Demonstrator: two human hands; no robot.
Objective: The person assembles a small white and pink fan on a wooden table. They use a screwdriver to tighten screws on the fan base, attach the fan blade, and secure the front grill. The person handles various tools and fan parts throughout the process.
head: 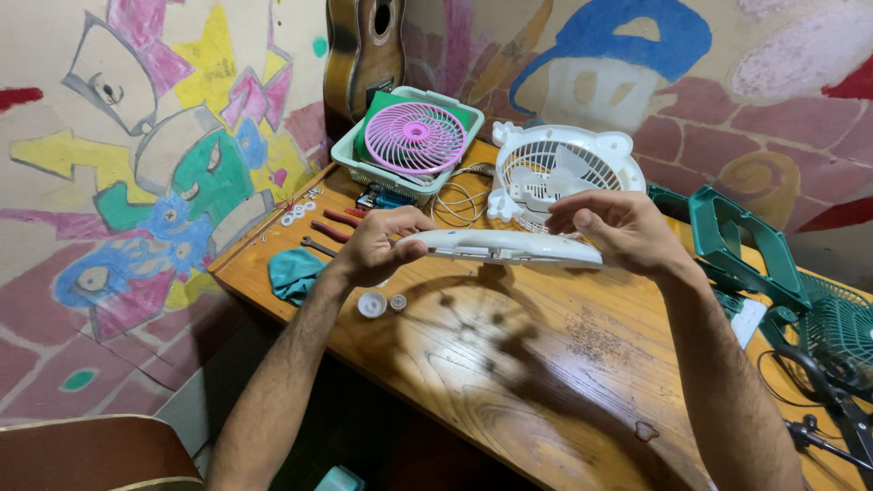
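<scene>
Both my hands hold a flat white round fan part (505,246) edge-on above the wooden table (509,382). My left hand (380,244) grips its left end. My right hand (618,229) grips its right end, fingers curled over the top. Behind the part a white fan housing (556,169) with a grille leans on the table. Two small round white caps (379,304) lie on the table below my left hand.
A pale green basket (364,168) at the back holds a pink fan grille (416,137). Red-handled pliers (338,224), a spanner, washers and a teal cloth (296,273) lie at the left edge. Green fan parts (755,264) sit at the right. A guitar leans on the painted wall.
</scene>
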